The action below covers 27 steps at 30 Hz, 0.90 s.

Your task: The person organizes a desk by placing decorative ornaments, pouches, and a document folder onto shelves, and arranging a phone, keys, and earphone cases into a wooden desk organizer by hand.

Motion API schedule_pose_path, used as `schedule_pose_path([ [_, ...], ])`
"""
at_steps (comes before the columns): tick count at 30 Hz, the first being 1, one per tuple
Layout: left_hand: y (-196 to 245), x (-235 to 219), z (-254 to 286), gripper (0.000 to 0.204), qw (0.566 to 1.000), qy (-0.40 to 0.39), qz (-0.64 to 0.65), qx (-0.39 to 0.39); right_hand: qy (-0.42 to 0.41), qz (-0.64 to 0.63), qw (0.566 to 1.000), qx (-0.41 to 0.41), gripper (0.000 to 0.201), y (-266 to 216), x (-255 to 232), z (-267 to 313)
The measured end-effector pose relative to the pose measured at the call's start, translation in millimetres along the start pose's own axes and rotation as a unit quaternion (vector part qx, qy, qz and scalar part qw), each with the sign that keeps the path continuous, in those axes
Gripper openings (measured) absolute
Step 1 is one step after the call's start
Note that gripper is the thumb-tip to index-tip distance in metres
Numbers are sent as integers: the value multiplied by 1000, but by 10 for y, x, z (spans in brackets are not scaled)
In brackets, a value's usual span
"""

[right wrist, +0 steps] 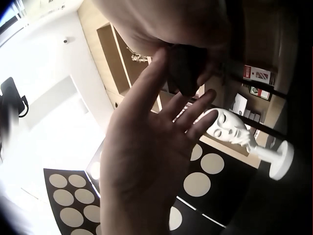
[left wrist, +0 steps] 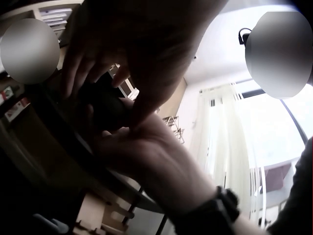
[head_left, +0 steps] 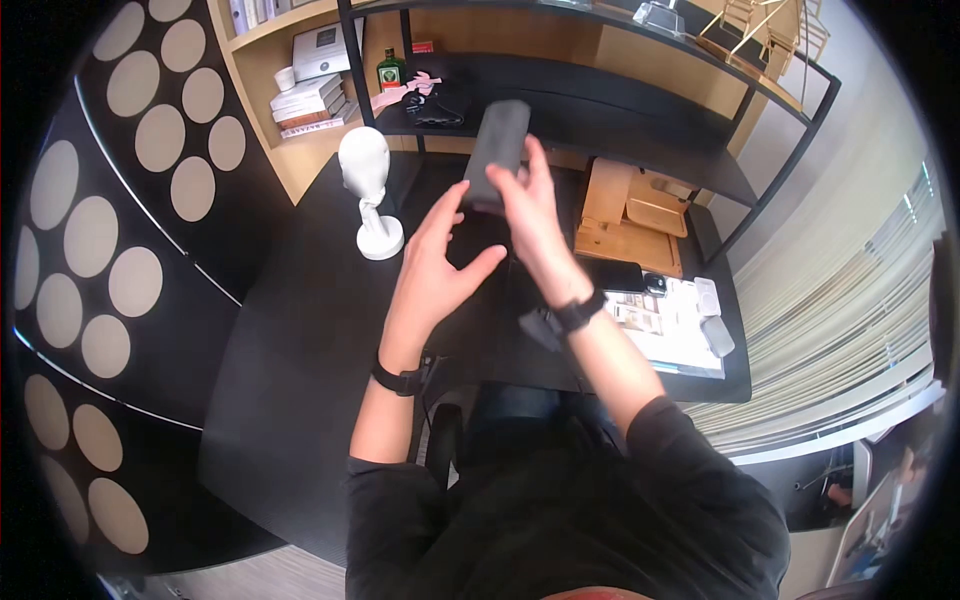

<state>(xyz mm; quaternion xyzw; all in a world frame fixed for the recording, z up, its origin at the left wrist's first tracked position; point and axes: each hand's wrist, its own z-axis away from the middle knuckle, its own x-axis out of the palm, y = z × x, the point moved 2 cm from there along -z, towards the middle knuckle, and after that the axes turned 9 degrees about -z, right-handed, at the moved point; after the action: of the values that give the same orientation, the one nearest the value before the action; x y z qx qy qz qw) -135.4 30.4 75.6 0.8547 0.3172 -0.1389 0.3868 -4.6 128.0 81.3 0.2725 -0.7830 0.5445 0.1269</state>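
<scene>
A dark grey oblong object point(head_left: 497, 150) is held above the black desk by my right hand point(head_left: 530, 210), thumb on its near side and fingers round its right side. My left hand point(head_left: 435, 265) is open, its fingertips at the object's lower left edge; whether they touch is unclear. In the left wrist view the object point(left wrist: 110, 107) is a dark shape between my left hand point(left wrist: 151, 58) and right hand point(left wrist: 142, 147). The right wrist view shows the left palm point(right wrist: 151, 142) with fingers spread below the object point(right wrist: 186, 68).
On the black desk point(head_left: 290, 370), a white head-shaped stand point(head_left: 365, 165) is at the left; a wooden organizer point(head_left: 630, 225), papers point(head_left: 670, 330) and small devices lie right. A black shelf point(head_left: 620, 135) spans the back. A bookcase point(head_left: 275, 150) holds books and a green bottle point(head_left: 391, 72) stands nearby.
</scene>
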Motion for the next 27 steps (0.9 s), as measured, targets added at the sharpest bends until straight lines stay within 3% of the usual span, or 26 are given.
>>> schedule_pose_path([
  [1, 7, -34, -9, 76, 998, -2, 56, -11, 7, 22, 1000, -5, 77, -78, 16, -159],
  [3, 14, -108, -24, 71, 998, -2, 60, -24, 11, 93, 995, 24, 80, -226, 69, -541],
  [5, -5, -156, -40, 66, 999, 5, 52, -9, 21, 183, 983, -3, 88, -102, -5, -1093],
  [9, -58, -182, -29, 58, 999, 5, 49, -9, 49, 243, 968, 29, 70, -87, 25, -1666],
  [10, -71, -191, -29, 58, 999, 6, 49, -9, 43, 253, 965, 45, 59, -71, 2, -1753],
  [13, -118, -212, -50, 57, 999, -2, 42, -12, 27, 325, 939, 110, 58, -2, -56, -1974],
  [19, -221, -257, -84, 55, 999, 14, 45, -25, 30, 304, 947, 97, 46, 233, -165, -2113],
  [20, -217, -278, -93, 54, 999, 16, 38, -24, 44, 358, 930, 64, 43, 275, -176, -2136],
  [23, -274, -307, -97, 53, 999, 17, 34, -24, 34, 544, 836, 64, 49, 142, -175, -2067],
  [24, -273, -326, -101, 52, 999, 15, 29, -23, 39, 543, 836, 68, 49, 159, -194, -2013],
  [26, -303, -333, -107, 55, 999, 18, 32, -26, 45, 626, 774, -85, 51, 147, -214, -1990],
  [27, -314, -333, -109, 57, 999, 22, 39, -29, 50, 627, 773, -86, 51, 137, -244, -1988],
])
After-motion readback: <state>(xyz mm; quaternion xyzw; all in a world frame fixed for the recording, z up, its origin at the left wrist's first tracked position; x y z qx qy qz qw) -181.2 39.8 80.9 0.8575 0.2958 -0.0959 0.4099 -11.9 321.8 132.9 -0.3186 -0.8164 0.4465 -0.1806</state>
